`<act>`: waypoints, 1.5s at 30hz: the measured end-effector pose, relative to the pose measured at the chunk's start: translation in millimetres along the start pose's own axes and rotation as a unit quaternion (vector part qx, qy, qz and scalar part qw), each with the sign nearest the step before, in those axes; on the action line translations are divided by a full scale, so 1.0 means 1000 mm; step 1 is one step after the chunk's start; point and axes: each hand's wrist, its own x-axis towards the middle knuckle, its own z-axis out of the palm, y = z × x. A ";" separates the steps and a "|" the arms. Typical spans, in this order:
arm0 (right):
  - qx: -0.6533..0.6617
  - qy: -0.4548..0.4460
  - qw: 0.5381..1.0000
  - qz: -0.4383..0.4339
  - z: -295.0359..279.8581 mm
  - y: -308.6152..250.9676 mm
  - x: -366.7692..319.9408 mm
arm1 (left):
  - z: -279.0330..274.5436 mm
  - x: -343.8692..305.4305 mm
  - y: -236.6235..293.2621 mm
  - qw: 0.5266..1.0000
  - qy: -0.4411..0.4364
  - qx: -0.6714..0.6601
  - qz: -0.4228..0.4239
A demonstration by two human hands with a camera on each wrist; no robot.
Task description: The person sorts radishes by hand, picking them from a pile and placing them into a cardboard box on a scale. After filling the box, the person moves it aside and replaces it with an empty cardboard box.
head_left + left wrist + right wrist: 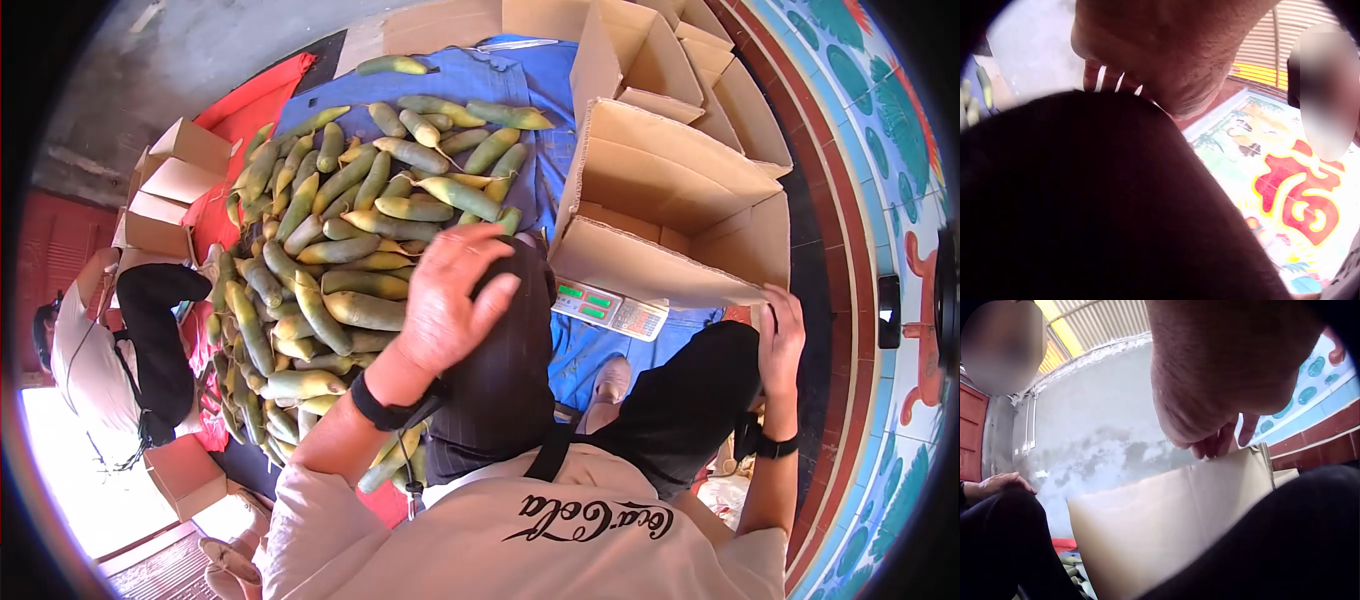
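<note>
1. Right under the camera, a pale shirt (520,530) with curly black letters is filling the bottom of the head view.
2. Just past it, the left hand (445,295) is resting on the person's own knee (510,370), which is in dark trousers. Its fingers are lying loose and spread over the knee, and they are holding nothing.
3. On the other side, the right hand (782,330) is holding the corner of a flap (640,265). Its fingers are curling onto the flap's edge, just by the person's right leg.
4. The flap is hanging from a big cardboard box (670,170), which is standing open in front of the person, between the two hands and a bit further off.
5. A scale (610,308) with green number windows is peeking out from under the flap.
6. A blue cloth (450,75) is lying on the ground past the knee, and a pile of long green and yellow vegetables (340,230) is lying on it, just beyond the left hand.
7. More open boxes (640,50) are standing behind the big one.
8. Far off to the left, another person (100,350) is sitting beside the pile, with small boxes (170,190) near them.
</note>
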 end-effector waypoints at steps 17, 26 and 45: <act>-0.095 0.102 0.985 0.097 0.025 0.025 -0.054 | -0.051 -0.196 -0.239 0.732 -0.336 0.500 -0.320; -0.065 0.104 0.988 0.096 0.026 0.021 -0.049 | -0.019 -0.179 -0.245 0.735 -0.360 0.497 -0.288; -0.026 0.106 0.989 0.103 0.026 0.020 -0.051 | -0.015 -0.209 -0.190 0.696 -0.438 0.446 -0.354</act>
